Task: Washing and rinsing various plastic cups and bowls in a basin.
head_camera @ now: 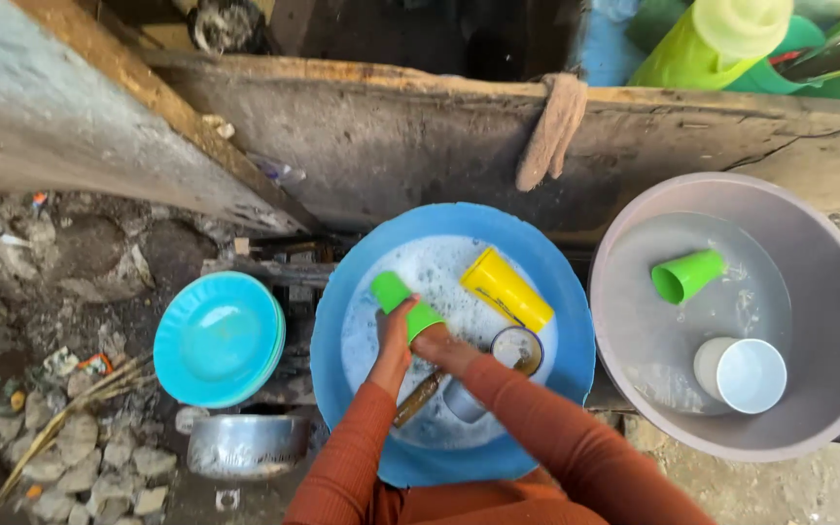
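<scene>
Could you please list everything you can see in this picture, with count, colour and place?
Blue basin: one, centre, holding soapy water.
Green cup: one, in both hands over the blue basin.
Yellow cup: one, lying in the blue basin.
Grey basin: one, right, holding water.
Second green cup: one, floating in the grey basin.
White cup: one, in the grey basin.
Turquoise plates: a stack, left.
Metal pot: one, lower left.
Cloth: one, brownish, over the plank.
Left hand; right hand.

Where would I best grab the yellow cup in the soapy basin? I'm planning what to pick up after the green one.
The yellow cup floats on its side in the blue basin. Probably come from above and pinch across its exposed side wall mid-length; the foam may make it slippery.
</scene>
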